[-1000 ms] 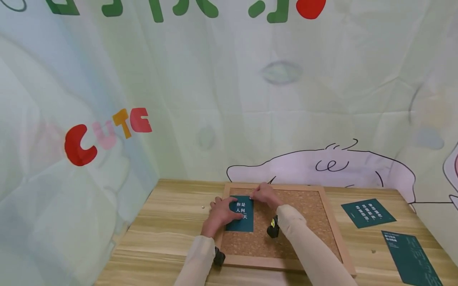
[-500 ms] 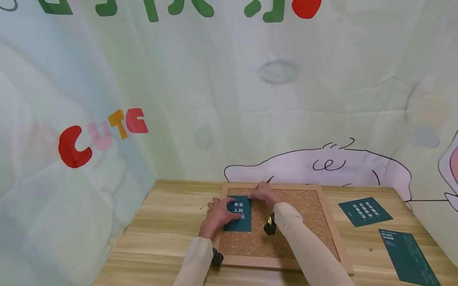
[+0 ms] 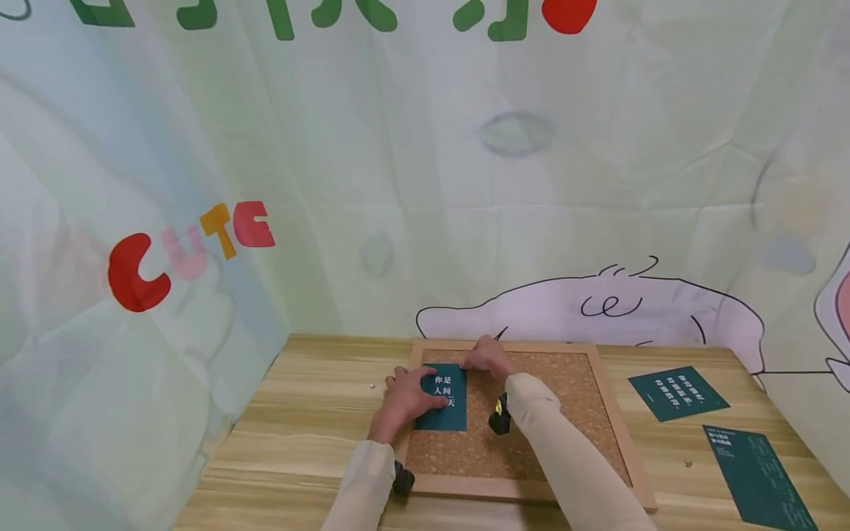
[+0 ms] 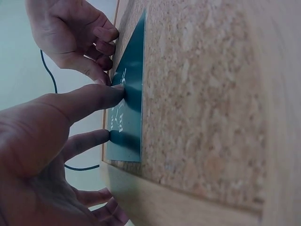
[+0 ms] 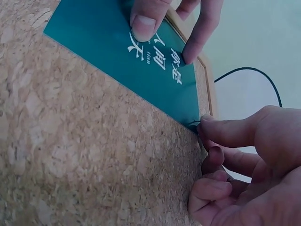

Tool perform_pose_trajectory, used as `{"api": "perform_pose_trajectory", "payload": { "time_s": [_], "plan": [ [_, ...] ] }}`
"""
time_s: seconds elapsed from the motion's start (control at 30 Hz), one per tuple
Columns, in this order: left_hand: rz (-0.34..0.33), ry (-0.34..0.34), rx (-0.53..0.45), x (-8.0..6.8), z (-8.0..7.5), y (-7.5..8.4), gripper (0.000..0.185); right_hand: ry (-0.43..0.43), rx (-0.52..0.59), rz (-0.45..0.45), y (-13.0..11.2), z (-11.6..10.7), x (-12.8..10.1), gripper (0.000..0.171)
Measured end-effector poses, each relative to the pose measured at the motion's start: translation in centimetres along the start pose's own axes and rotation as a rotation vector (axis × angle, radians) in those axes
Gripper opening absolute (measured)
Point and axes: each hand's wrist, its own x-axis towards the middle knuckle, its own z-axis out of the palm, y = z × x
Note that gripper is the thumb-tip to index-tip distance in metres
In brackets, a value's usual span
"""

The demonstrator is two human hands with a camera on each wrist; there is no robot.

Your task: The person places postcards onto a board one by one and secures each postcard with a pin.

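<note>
Nearby, two spare cards [image 3: 679, 393], left fingers [image 4: 101, 96] flat on card [image 3: 443, 398], right fingers [image 5: 225, 134] pinching pin [image 5: 194, 123].

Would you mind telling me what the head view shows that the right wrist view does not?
Only the head view shows the two loose green cards on the wooden table and the printed backdrop. Only the right wrist view shows the right hand pinching something thin at the card's corner. Both show the green card on the cork board under the left hand.
</note>
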Motion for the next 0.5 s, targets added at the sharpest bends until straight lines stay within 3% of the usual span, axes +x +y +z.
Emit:
{"api": "perform_pose_trajectory", "payload": {
  "time_s": [0.23, 0.5],
  "plan": [
    [0.004, 0.004, 0.000, -0.05, -0.04, -0.06, 0.066, -0.044, -0.002, 0.015, -0.18, -0.25, 0.19, 0.013],
    [0.011, 0.001, 0.002, -0.11, -0.10, -0.08, 0.066, -0.072, -0.010, 0.032, -0.40, -0.42, -0.10, 0.014]
  ]
}}
